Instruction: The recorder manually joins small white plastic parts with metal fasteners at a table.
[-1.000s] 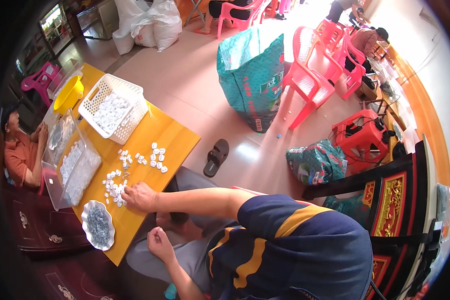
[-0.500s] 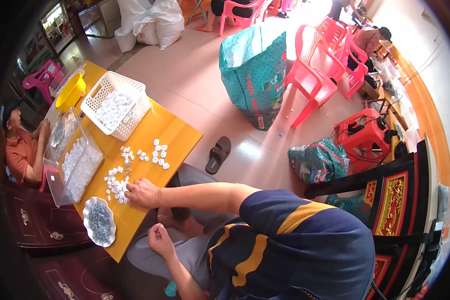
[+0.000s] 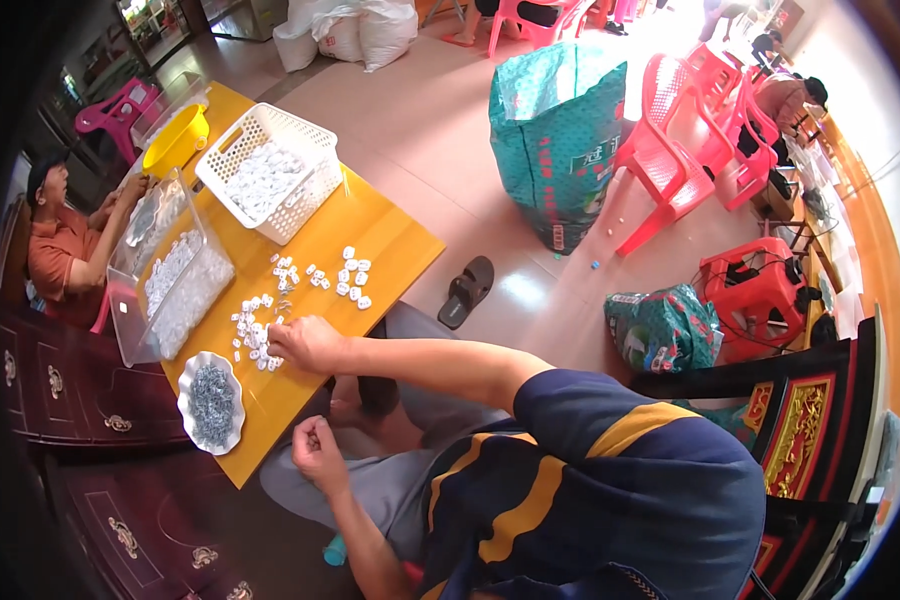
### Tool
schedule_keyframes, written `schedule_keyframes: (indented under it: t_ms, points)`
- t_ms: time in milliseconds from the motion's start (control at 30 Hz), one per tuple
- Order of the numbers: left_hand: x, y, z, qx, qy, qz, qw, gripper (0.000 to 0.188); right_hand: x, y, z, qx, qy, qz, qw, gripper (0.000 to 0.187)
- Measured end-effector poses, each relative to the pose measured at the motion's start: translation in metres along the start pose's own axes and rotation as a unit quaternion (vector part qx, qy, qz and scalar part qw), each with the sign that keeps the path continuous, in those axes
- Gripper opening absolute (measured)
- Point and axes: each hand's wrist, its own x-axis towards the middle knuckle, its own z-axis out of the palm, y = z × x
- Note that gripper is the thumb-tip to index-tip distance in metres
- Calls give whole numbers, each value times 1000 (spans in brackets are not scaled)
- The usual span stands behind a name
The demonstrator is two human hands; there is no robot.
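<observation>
My right hand (image 3: 308, 345) reaches across the wooden table, its fingertips pinched at the edge of a loose pile of small white plastic pieces (image 3: 251, 330) with dark marks. Whatever is in the pinch is hidden. Below the table edge, above my lap, my left hand (image 3: 319, 453) is held closed with fingers curled; I cannot make out what it holds. A neater group of larger white pieces (image 3: 353, 278) lies farther along the table. Near my left corner stands a white scalloped dish (image 3: 233, 432) of small grey metal-looking bits.
A white perforated basket (image 3: 300, 213) and a clear plastic bin (image 3: 135, 335), both with white pieces, stand on the table (image 3: 395, 240). Beyond is a yellow bowl (image 3: 175, 142). A seated person (image 3: 65, 250) works opposite. A slipper (image 3: 466, 292), green bag (image 3: 555, 150) and pink chairs (image 3: 665, 150) occupy the floor.
The whole view has shifted, so the table and floor things sit farther right and higher. My right hand stays at the pile, its fingers more pinched and raised; my left remains closed near my lap.
</observation>
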Motion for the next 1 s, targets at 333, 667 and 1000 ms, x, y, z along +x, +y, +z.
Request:
schedule_keyframes:
  t_ms: [333, 667, 1000]
  points:
    - [17, 32, -3, -42, 9, 9, 999, 13, -94, -14, -52, 339, -14, 75, 938, 13]
    - [0, 32, 20, -96, -22, -64, 993, 12, -120, 1, -42, 387, -123, 105, 908, 14]
    - [-5, 33, 25, -62, -33, -68, 995, 14, -121, 5, -38, 449, -205, 188, 849, 16]
